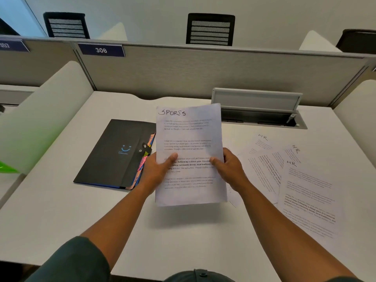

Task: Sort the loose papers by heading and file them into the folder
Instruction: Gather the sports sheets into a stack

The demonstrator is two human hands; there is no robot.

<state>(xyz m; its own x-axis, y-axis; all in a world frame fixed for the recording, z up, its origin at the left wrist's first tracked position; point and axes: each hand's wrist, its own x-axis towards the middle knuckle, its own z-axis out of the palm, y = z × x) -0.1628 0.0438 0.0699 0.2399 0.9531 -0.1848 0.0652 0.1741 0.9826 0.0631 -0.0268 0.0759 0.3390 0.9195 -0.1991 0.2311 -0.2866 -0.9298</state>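
Both forearms are reaching out from the bottom of the view, and the left hand and right hand are holding a sheet headed SPORTS upright above the white bench, well clear of its surface. Each thumb is lying across the printed face while the fingers are curling behind the paper's side edges, pinching it; whether more sheets are stacked behind it I cannot tell. To the left, the black folder is lying on the bench with its flap buttoned and coloured tabs poking from its near edge. To the right, 3 sheets headed HR are lying fanned and overlapping. Judging by this, the sorting seems to be under way, with filing not yet begun; next, 1 hand would probably need to come free to unfasten the folder and find the matching tab.
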